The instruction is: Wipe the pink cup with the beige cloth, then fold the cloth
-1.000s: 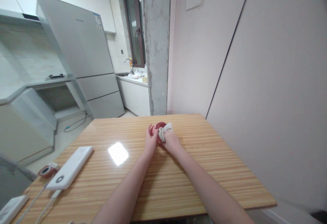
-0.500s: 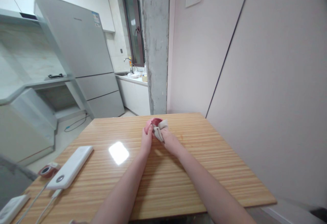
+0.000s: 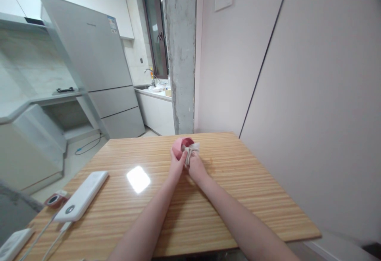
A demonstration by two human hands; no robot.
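Nearest the camera, at the left edge of the wooden bench (image 3: 238,197), lay a white block (image 3: 13,243) with cables (image 3: 47,235) running off the near edge. Just beyond it lay a long white power bank (image 3: 81,195), set at a slant, with a small red-and-white round object (image 3: 55,200) touching its left side. A bright patch of reflected light (image 3: 137,179) sat on the bench between the power bank and the forearms.

Both bare forearms reached from the near edge toward the far middle of the bench. Left hand (image 3: 177,162): grip closed around the left side of a small pink bowl (image 3: 179,147), which was tilted, its darker red inside facing right and up. Right hand (image 3: 195,166): grip closed on a bunched white cloth (image 3: 190,151), pressed against the bowl's right side. The two hands touched each other. Could not tell whether the bowl rested on the bench or was held just above it.

Beyond the bench: a bare concrete pillar (image 3: 179,54) directly behind the hands, a pale wall (image 3: 312,74) on the right. Far left stood a tall grey fridge (image 3: 98,66). Farther back, a white counter (image 3: 156,112) carried a tap (image 3: 148,71) and small items too blurred to identify, beside a dark-framed door (image 3: 154,27).
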